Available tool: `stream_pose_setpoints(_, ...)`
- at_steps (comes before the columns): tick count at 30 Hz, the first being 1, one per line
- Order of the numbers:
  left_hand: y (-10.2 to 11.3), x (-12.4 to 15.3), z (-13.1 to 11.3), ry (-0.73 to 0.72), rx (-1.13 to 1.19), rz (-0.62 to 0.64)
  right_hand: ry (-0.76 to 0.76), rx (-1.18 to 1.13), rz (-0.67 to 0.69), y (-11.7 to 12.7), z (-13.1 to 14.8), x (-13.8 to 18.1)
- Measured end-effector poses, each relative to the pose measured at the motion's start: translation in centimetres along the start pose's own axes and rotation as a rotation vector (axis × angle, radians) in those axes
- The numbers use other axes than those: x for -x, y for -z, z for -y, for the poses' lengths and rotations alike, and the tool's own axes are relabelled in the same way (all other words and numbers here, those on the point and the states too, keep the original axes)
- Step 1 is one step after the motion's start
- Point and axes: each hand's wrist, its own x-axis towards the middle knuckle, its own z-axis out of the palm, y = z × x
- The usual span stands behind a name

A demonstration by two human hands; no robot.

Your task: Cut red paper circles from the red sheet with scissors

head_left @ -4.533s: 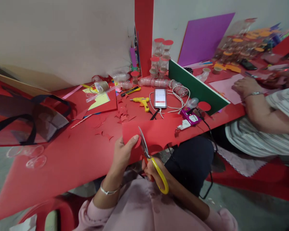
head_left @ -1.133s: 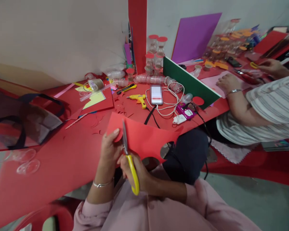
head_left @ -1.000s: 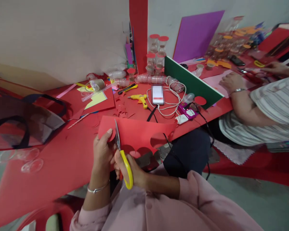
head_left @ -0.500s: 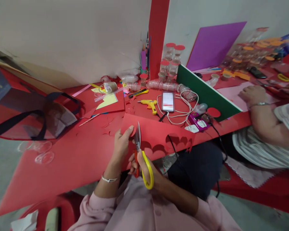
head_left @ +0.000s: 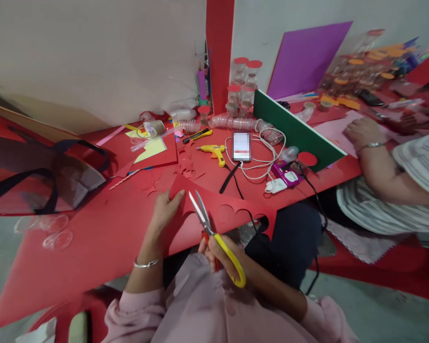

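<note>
My left hand (head_left: 164, 209) is closed on the left end of a red paper sheet (head_left: 221, 196), thumb on top. Curved, scalloped cutouts run along the sheet's near edge. In my right hand (head_left: 221, 248) is a pair of scissors (head_left: 232, 259) with a yellow loop and a red loop. Their blades are slightly parted and point up and left, close to the sheet's cut edge and to the right of my left thumb. My right fingers partly hide the red loop.
Red paper scraps (head_left: 188, 170) lie beyond the sheet. Behind are a yellow glue gun (head_left: 214, 151), a box cutter (head_left: 197, 136), a phone (head_left: 241, 146) and a coiled white cable (head_left: 262, 177). A green board (head_left: 295, 128) stands at right, beside a co-worker's arm (head_left: 373, 164).
The scissors have drawn back from beside my left thumb and now show parted blades. The sheet's right part has tilted, showing its scalloped edge differently. The whole view has shifted slightly.
</note>
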Motion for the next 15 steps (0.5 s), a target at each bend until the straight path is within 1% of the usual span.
stream_pose_setpoints(3,-0.4,0.6,-1.0,0.038,0.109,0.047,0.031,-0.020,-0.050,-0.2,-0.1,-0.1)
stream_pose_setpoints(6,-0.9,0.7,-2.1,0.071,0.220,0.057,-0.026,-0.030,-0.058,-0.3,-0.5,-0.3)
stream_pose_setpoints(9,-1.1,0.6,-2.8,0.133,0.292,0.036,-0.068,0.001,-0.077,-0.4,-0.5,-0.3)
stream_pose_setpoints(12,-1.4,0.7,-2.9,0.168,0.341,0.002,-0.057,-0.008,-0.100,-0.6,-0.3,-0.3)
stream_pose_setpoints(15,-1.7,0.6,-2.4,0.129,0.415,-0.026,-0.075,-0.031,-0.071,-0.5,-0.5,-0.7)
